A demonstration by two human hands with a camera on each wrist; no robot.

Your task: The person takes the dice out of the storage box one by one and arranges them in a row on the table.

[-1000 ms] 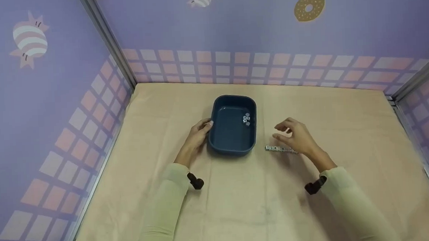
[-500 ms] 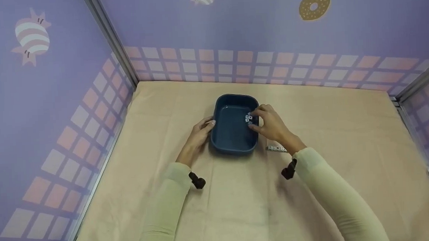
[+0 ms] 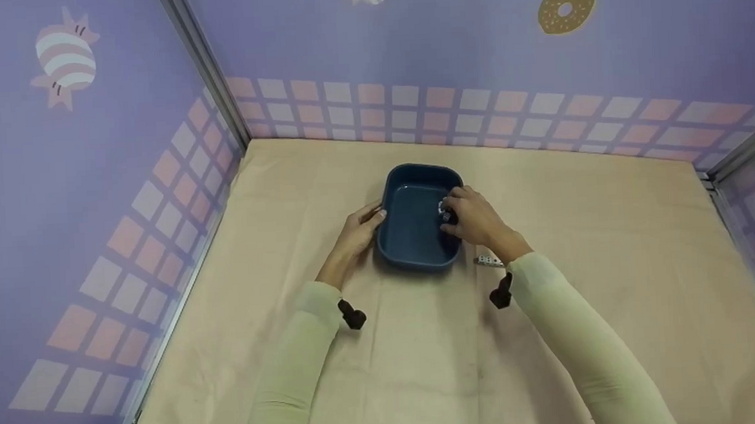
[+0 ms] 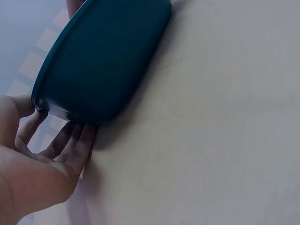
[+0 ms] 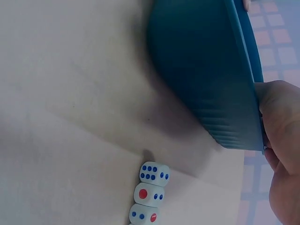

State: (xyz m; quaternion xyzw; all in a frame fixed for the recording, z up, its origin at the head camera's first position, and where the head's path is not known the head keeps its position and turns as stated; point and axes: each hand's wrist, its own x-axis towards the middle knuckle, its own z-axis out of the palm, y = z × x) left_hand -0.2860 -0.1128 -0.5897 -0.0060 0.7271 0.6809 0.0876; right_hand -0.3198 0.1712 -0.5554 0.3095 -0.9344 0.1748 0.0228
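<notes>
Several dice (image 3: 442, 206) in the tub (image 3: 411, 233), beside the bent fingers of our right hand (image 3: 476, 220), hold unclear, our left hand (image 3: 354, 234) gripping the tub, dice row (image 3: 488, 260) nearer us

2 arms (image 3: 584, 337) fwd; L hand (image 3: 357, 232) grips w/ thumb & fingers; R hand (image 3: 476, 217), fingers bent.

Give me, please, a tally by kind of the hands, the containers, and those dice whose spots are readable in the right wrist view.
Hands: 2 (left hand, right hand)
Containers: 1 (blue container)
Dice with readable spots: 3 (dice)
Total: 6
</notes>
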